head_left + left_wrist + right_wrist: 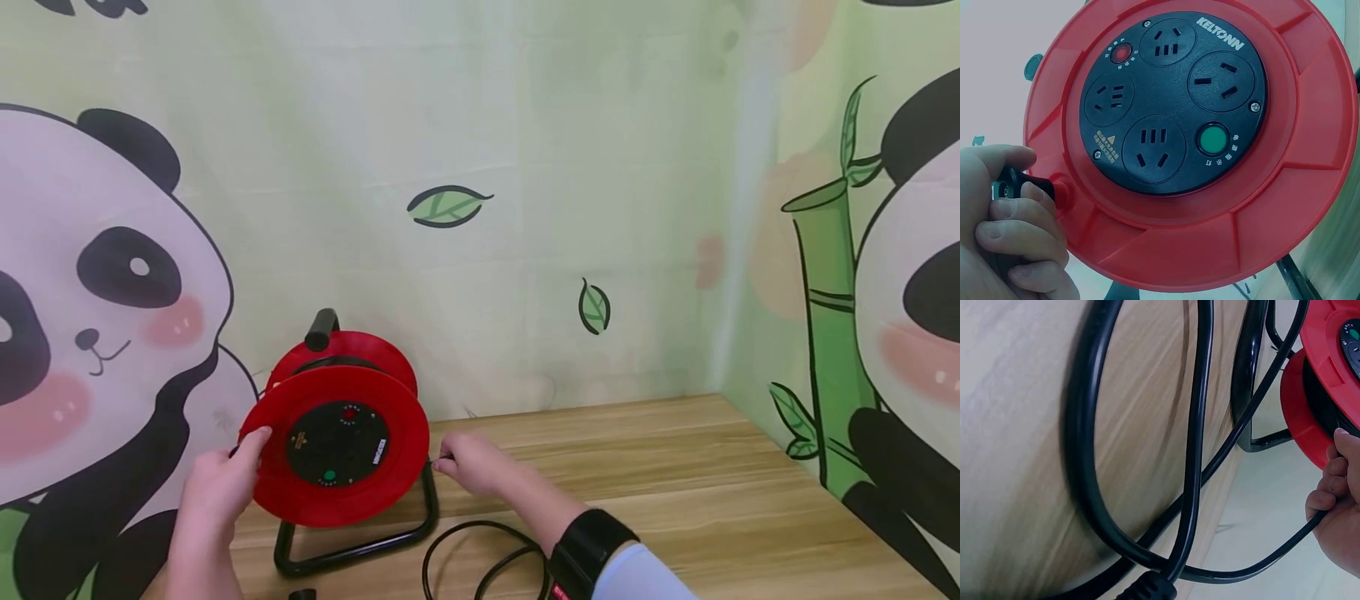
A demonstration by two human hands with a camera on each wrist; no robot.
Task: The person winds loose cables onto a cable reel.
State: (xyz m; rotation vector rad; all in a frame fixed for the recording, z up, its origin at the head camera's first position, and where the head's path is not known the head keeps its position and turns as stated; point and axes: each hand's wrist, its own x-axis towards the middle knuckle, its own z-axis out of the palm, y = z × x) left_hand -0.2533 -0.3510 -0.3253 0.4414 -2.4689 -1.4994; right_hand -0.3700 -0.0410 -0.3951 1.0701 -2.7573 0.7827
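Observation:
A red cable reel (262, 479) with a black socket panel (1166, 103) stands upright on its black tube frame (360, 548). At the reel's left rim my left hand (217, 492) grips a black crank handle (1019, 184), fingers curled round it. My right hand (472, 462) is just right of the reel and holds the black cable (1285, 547) in curled fingers, close to where it meets the drum. From that hand the cable hangs down and loops on the table.
The cable's loops lie on the wooden table (622, 467) in front of the right forearm, with a thick black cable end (1150, 587) among them. A small black object (302, 594) shows at the bottom edge. Panda-printed cloth (525, 125) stands behind.

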